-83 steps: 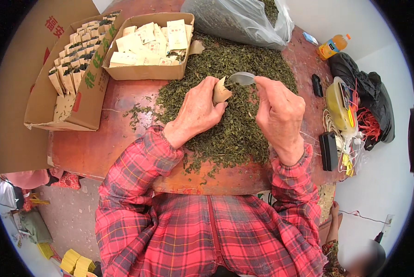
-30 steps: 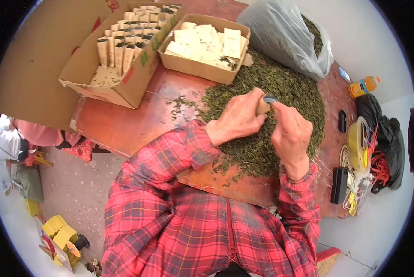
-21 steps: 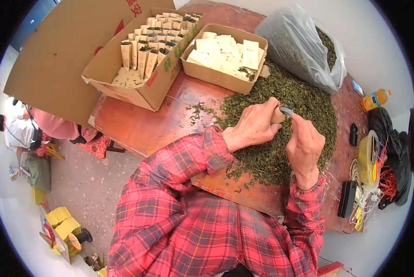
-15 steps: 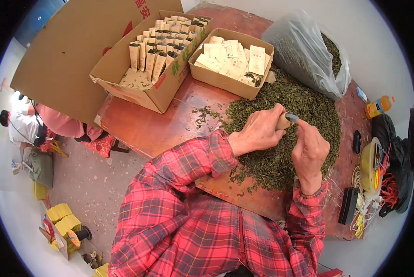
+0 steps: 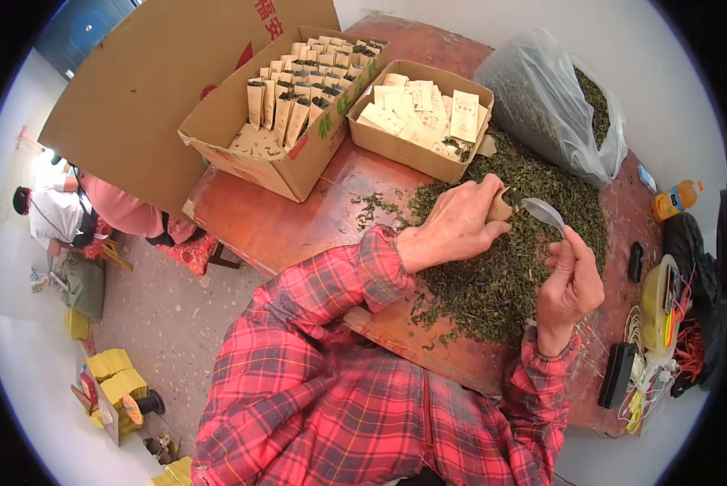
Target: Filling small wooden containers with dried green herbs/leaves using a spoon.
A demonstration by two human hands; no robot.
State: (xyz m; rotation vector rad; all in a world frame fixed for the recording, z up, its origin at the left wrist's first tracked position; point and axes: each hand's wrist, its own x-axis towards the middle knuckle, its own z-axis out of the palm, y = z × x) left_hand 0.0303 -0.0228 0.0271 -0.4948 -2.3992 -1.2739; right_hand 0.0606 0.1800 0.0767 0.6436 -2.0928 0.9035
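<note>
My left hand [image 5: 459, 224] is closed around a small tan paper packet [image 5: 500, 208] above a pile of dried green leaves [image 5: 493, 287]. Dark leaf shows at the packet's mouth. In my right hand [image 5: 572, 282] is a pale translucent plastic spoon [image 5: 544, 212], pinched at its handle. The spoon's tip lies close to the packet's mouth; whether they touch I cannot tell. A small carton [image 5: 408, 151] beyond my left hand holds loose tan packets. In the larger carton [image 5: 286, 174], upright packets stand in rows, with leaf showing at their tops.
A clear plastic bag [image 5: 542, 105] of leaves stands at the back right. Along the right edge are an orange drink bottle [image 5: 678, 199], a black case [image 5: 617, 375] and a yellowish tub [image 5: 659, 308]. People sit at the far left, near stacked yellow paper [image 5: 114, 377].
The spoon has drawn back out of the packet, and my right hand has shifted right and down. My left hand keeps its hold on the packet. The whole view has tilted slightly.
</note>
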